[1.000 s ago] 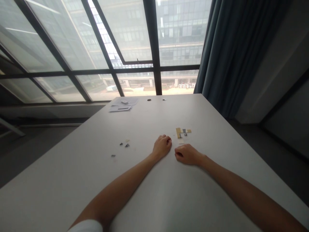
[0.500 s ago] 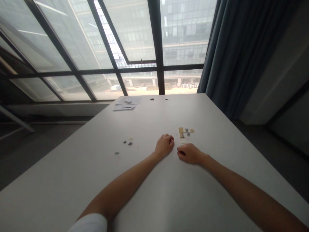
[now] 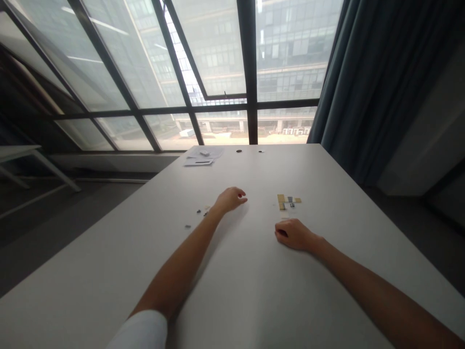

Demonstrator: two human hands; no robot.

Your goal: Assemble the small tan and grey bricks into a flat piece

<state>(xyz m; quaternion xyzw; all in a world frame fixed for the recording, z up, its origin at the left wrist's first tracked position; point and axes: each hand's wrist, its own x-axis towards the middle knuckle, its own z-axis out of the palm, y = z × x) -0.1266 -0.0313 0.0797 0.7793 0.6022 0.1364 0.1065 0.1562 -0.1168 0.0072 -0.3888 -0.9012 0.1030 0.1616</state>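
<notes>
My left hand [image 3: 231, 199] is held over the middle of the white table [image 3: 240, 271]. Its thumb and forefinger are apart, with nothing visible between them. Under and beside that forearm lie several small dark pieces [image 3: 198, 211], partly covered by the arm, and a small grey piece [image 3: 188, 226]. My right hand [image 3: 295, 234] rests on the tabletop with its fingers curled closed; whatever they hold, if anything, is hidden. Just beyond it sits a cluster of small flat yellow pieces [image 3: 281, 201] with grey ones [image 3: 289, 199] among them, too small to name.
White papers [image 3: 198, 162] with a small white object [image 3: 204, 153] on top lie at the far left of the table. A dark round disc [image 3: 239, 151] is near the far edge. Windows stand behind, a blue curtain [image 3: 348, 106] at the right, another white table [image 3: 18, 151] at the left.
My left hand has moved away from the right hand, up and to the left, and its thumb and forefinger have parted. My right hand stays near the yellow pieces. The view has turned slightly left.
</notes>
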